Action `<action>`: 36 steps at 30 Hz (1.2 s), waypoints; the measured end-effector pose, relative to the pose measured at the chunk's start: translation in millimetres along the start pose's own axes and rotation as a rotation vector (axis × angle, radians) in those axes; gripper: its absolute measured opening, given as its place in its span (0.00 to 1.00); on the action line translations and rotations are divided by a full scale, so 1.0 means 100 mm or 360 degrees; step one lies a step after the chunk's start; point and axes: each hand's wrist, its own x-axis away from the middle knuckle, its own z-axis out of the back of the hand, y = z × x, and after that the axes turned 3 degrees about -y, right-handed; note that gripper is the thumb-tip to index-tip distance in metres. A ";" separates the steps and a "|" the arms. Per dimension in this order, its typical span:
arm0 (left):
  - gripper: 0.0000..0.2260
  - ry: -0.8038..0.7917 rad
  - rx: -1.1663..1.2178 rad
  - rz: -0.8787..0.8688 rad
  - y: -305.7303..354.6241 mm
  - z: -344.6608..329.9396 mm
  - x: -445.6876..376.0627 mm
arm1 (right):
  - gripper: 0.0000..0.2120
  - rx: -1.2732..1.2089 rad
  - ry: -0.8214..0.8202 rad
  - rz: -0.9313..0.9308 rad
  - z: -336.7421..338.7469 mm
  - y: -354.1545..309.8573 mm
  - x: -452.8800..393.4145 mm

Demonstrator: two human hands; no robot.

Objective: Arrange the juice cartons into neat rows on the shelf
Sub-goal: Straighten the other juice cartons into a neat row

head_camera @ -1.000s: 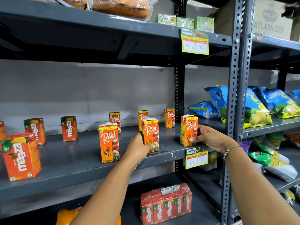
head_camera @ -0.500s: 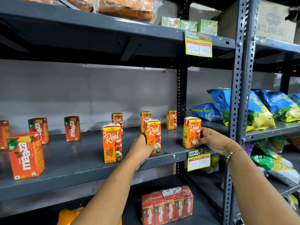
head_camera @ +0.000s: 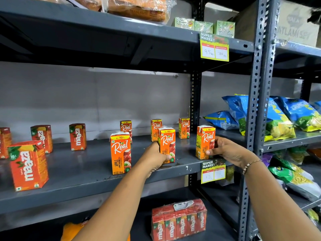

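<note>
on the grey shelf (head_camera: 83,173) we note the left hand (head_camera: 157,158) clasping the middle real carton (head_camera: 167,145), the right hand (head_camera: 225,151) clasping the end real carton (head_camera: 205,141); both cartons apparently upright near the front edge.

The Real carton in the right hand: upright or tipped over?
Upright. The Real carton stands base-down on the shelf, price band on top, right hand gripping its side.

Six orange Real apple cartons (head_camera: 120,153) stand upright and spaced apart in two loose rows on the grey shelf (head_camera: 83,173), with red Maaza cartons (head_camera: 28,165) scattered further left.
</note>
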 end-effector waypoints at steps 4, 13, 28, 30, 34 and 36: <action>0.19 -0.0009 0.0003 0.0003 0.00 -0.02 -0.03 | 0.17 0.0005 0.0012 0.0014 0.01 0.00 0.00; 0.19 -0.0016 0.0036 0.0003 -0.02 -0.01 -0.07 | 0.27 0.0001 0.0023 -0.0021 0.02 0.02 -0.01; 0.22 0.0036 0.0293 -0.0071 -0.08 0.03 -0.04 | 0.20 0.0059 0.0025 -0.0050 0.00 0.00 0.00; 0.22 0.0044 0.0270 -0.0071 -0.08 0.01 -0.04 | 0.19 0.0067 0.0041 -0.0064 0.00 -0.01 0.00; 0.21 0.0064 0.0238 -0.0082 -0.08 0.00 -0.05 | 0.19 0.0071 0.0049 -0.0061 -0.02 -0.02 0.01; 0.21 0.0067 0.0227 -0.0084 -0.08 0.00 -0.04 | 0.18 0.0081 0.0050 -0.0056 -0.03 -0.03 0.02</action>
